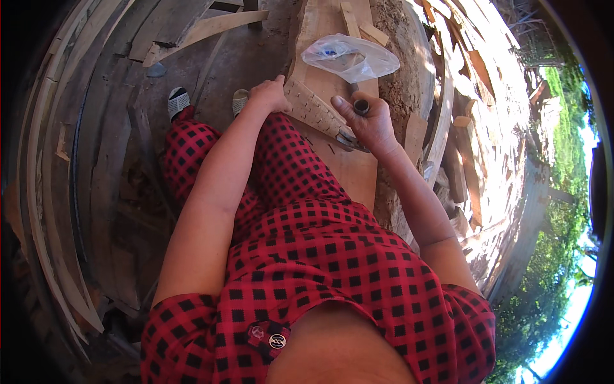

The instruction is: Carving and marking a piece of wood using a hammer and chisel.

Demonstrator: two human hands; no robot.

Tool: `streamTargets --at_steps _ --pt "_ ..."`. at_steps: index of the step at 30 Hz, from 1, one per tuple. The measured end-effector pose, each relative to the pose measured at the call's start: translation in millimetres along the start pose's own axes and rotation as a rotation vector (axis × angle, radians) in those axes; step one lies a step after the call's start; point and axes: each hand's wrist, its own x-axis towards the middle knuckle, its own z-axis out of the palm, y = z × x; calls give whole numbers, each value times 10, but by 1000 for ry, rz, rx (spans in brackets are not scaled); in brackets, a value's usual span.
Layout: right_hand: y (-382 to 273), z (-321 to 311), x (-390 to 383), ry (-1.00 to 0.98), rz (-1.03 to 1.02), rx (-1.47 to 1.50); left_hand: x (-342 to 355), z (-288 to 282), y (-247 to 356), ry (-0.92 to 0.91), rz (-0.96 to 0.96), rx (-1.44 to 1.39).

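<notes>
A short wooden board (314, 107) with rows of small nail-like marks lies slantwise in front of me. My left hand (270, 96) is closed on its left end, with the fingertips partly hidden. My right hand (374, 125) grips a claw hammer, whose round hollow handle end (361, 107) points up at me between thumb and fingers. Below the fist, the metal head (349, 139) rests at or just over the board's near right end; whether it touches cannot be made out. Beyond the board lies a clear plastic bag (352, 59) with something blue in it.
A wide plank (355, 173) runs under the board, beside a rough-barked log (401, 70). Small wood offcuts (352, 20) lie past the bag. Timber is stacked at left (105, 166), and scrap wood (470, 147) is heaped in sunlight at right. My shoes (179, 102) are at left.
</notes>
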Motion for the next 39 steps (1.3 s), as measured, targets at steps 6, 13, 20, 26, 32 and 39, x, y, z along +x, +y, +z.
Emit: streamTargets --at_steps 6,13,20,26,32,39 --pt "-155 189 158 -41 2 50 122 193 -43 -224 2 -77" --pt "-18 287 183 107 30 260 188 165 -39 -226 90 -4" --pt "897 -729 -101 222 219 1173 177 138 -20 -240 81 21" --pt "1127 -852 -440 292 160 1137 78 80 4 -204 59 -73" --pt "779 -789 -494 229 139 1075 -441 81 511 323 354 119" --pt "403 -700 -583 199 99 1078 -625 709 784 -156 608 -90"
